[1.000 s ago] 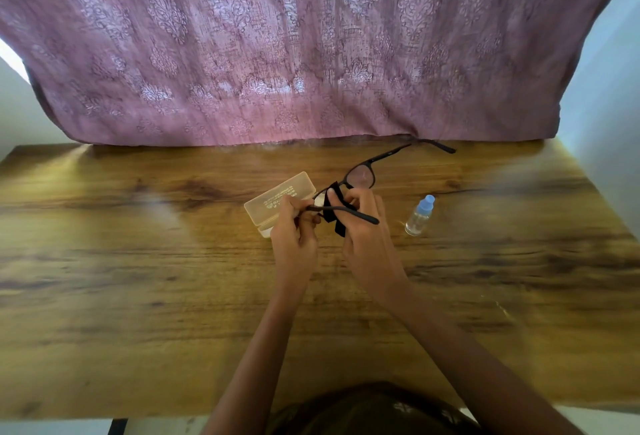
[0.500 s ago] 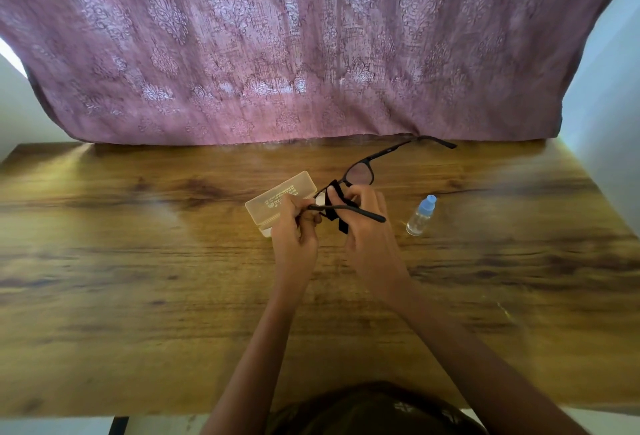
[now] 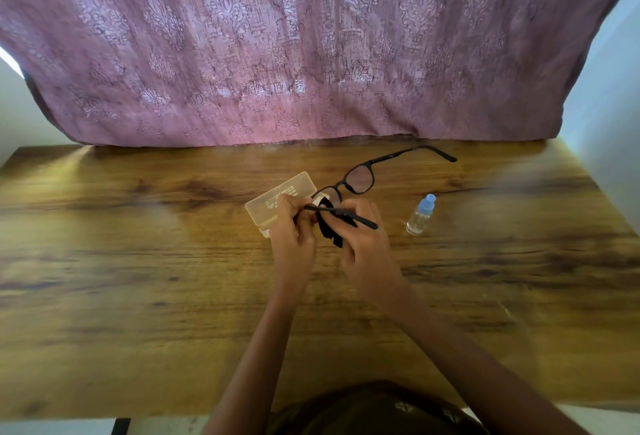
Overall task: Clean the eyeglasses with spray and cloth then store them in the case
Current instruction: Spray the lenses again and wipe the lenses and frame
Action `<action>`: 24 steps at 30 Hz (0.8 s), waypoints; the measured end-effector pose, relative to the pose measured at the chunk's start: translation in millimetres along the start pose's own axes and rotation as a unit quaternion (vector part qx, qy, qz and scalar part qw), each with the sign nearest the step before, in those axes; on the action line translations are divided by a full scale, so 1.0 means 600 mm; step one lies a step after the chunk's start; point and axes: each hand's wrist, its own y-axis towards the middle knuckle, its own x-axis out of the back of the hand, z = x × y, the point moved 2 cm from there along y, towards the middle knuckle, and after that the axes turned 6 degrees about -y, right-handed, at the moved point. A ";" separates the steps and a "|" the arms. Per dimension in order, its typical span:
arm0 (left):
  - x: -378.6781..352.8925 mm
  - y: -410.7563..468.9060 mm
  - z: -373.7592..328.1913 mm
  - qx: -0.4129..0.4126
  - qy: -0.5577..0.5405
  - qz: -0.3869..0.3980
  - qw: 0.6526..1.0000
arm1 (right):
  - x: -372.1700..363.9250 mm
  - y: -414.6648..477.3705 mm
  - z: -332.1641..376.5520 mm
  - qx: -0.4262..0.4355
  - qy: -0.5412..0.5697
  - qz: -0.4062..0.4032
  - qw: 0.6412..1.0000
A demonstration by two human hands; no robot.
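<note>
Little change — left hand [image 3: 292, 239] on eyeglasses [image 3: 361, 179], right hand [image 3: 367, 247] on cloth [image 3: 329, 228].

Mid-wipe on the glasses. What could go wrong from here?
1. The left hand pinches the eyeglasses at one corner only; pressure from the cloth in the right hand could twist the frame.
2. The spray bottle stands close beside the right hand; a stray move may tip it.

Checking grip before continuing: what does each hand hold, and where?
Left hand pinches the black-framed eyeglasses at the near hinge; right hand holds the black cloth against the near lens.
</note>
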 end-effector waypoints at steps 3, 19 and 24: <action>-0.002 -0.001 0.001 0.000 -0.004 0.011 1.000 | 0.003 0.001 -0.006 -0.001 -0.012 -0.001 1.000; -0.007 -0.002 0.007 0.017 -0.015 0.022 0.999 | 0.013 0.018 -0.006 -0.016 -0.032 0.000 0.999; -0.006 0.003 0.003 0.000 -0.028 0.014 1.000 | 0.009 0.019 0.007 0.015 -0.014 0.010 1.000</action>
